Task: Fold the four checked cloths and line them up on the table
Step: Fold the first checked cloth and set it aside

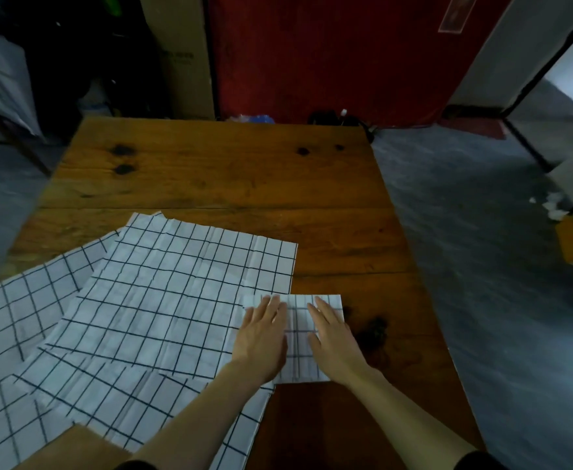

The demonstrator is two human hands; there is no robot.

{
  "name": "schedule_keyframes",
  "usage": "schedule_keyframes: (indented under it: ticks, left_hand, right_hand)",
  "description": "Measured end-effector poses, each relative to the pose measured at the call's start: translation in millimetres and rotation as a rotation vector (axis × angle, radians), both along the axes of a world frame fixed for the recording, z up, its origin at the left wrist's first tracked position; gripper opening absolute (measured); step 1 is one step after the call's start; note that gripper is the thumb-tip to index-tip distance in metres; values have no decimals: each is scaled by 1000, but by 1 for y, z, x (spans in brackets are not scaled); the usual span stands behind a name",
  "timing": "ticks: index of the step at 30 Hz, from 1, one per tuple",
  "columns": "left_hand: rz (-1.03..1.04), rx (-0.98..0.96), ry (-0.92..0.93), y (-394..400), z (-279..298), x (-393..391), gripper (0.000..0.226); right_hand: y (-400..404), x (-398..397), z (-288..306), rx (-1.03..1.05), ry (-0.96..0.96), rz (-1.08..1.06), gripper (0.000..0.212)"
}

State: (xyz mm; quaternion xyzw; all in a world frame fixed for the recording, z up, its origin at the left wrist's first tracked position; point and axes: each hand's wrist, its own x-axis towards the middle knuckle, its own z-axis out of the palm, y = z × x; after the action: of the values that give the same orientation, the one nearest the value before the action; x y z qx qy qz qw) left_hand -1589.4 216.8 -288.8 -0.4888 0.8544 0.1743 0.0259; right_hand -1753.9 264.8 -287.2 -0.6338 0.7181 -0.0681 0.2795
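Near edge, right of centre: left hand (264,337) and right hand (333,337) lie flat with straight fingers on the folded cloth (297,337), each grip holding nothing. The cloth looks light, soft and apt to spring open; best taken by pinching its side edges. Unfolded cloths (163,300) overlap at left; the far desk (210,171) gives room for lining up.

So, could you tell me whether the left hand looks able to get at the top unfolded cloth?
Probably yes: the left hand rests flat on the folded cloth, right beside the top unfolded cloth, with nothing between them.
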Motion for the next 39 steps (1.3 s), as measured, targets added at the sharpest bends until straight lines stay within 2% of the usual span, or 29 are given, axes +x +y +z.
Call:
schedule_keyframes:
  ticks: [6,11,17,22,27,35,39]
  left_hand:
    - [-107,-5,-67,-15,-13,-8,75]
    - [-129,62,-147,-20,-29,-6,78]
    - [-44,36,-65,-22,-40,15,79]
    - [58,86,-107,-27,-39,38,77]
    - [87,74,-88,-31,-31,37,74]
    - [-85,10,-58,-38,-14,-15,71]
    - [-92,-17,-72,-46,-17,-23,59]
  right_hand:
    - [-23,-2,-15,-7,85,179,67]
    - [-29,5,-31,113,81,243,70]
    - [-21,-16,-40,84,164,165,72]
    - [-15,-52,-36,137,232,89,73]
    - [-22,-45,-27,108,229,52,71]
    - [-38,-2,-22,-10,202,258,70]
    - [-43,-9,-28,-31,186,203,67]
